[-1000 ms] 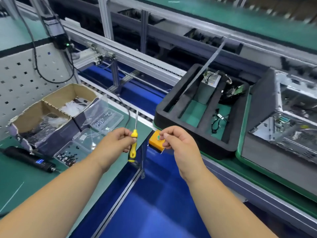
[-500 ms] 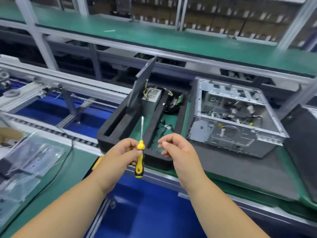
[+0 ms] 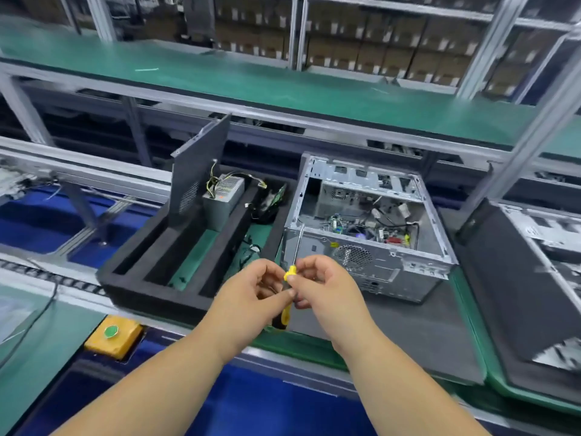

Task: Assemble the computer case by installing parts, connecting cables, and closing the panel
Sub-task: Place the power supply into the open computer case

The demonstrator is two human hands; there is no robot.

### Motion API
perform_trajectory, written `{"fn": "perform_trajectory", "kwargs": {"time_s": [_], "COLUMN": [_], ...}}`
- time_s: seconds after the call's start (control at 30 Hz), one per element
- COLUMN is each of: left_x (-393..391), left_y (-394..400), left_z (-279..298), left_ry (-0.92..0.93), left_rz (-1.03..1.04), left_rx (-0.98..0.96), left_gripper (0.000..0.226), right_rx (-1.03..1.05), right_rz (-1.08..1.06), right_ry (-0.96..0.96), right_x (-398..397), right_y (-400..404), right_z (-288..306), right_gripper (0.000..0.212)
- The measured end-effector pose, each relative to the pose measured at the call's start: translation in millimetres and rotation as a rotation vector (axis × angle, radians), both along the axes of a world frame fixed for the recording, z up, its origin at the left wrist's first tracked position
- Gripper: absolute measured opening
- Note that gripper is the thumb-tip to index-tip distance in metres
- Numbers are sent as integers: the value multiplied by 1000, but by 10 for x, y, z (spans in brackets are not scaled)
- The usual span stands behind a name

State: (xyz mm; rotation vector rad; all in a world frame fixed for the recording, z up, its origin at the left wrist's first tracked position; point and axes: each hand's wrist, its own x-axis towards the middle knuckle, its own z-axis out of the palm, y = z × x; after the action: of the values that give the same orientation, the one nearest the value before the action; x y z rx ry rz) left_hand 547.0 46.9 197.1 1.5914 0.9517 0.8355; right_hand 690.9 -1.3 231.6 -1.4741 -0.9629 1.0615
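A green conveyor line [image 3: 314, 347] runs across the view and carries everything of the task. The largest thing on it is the open computer case [image 3: 367, 234], a bare metal chassis lying on a dark mat [image 3: 408, 335] toward the right part of the line, its open side up, with a board and loose cables visible inside and a round fan grille on the wall facing the person. Just left of the case sits a black foam tray [image 3: 151, 287] with long compartments; a dark side panel [image 3: 198, 165] stands upright in its far left slot, a grey power supply [image 3: 221, 199] with yellow and black wires stands in the next compartment, and a small bundle of black cable [image 3: 251, 250] lies in the right one. At the right edge of the line a second case [image 3: 540, 247] is partly in view, blurred. A yellow box with a green button [image 3: 111, 336] sits at the near edge of the line, left of the arms. In front of the case the left hand [image 3: 251, 294] and right hand [image 3: 320, 287] meet, both with fingers curled round a yellow-handled screwdriver [image 3: 287, 291] held upright, its shaft pointing up across the case's near corner; the right fingertips pinch the top of the handle, the left grips lower down.
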Motion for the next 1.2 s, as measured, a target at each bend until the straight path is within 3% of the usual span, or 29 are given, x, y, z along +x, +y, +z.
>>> {"fn": "perform_trajectory", "kwargs": {"time_s": [0.27,0.5,0.7,0.97,1.2], "left_x": [-57,-294,-239,120,257], "left_y": [648,1478,2080,2241,2109], "left_z": [-53,-257,-672,-1113,-1279], "left_ry": [55,145,264,490,626], "left_rz": [-1,67,-39,-207,-151], "left_rx": [-13,-170,-252,-266,-239], "left_gripper": [20,15,14,19,24], "right_rx": [-50,-37,11,115,129], "right_rz": [4,-51,-167,-197,-198], "right_ry": [-55,-153,-235,-627,-649], "right_x": [-41,-173,-273,-246,-78], "right_y": [527,1089,1532,1688,1638], "right_z": [-89,-27,79,81,23], "right_gripper": [8,16,20,18,21]}}
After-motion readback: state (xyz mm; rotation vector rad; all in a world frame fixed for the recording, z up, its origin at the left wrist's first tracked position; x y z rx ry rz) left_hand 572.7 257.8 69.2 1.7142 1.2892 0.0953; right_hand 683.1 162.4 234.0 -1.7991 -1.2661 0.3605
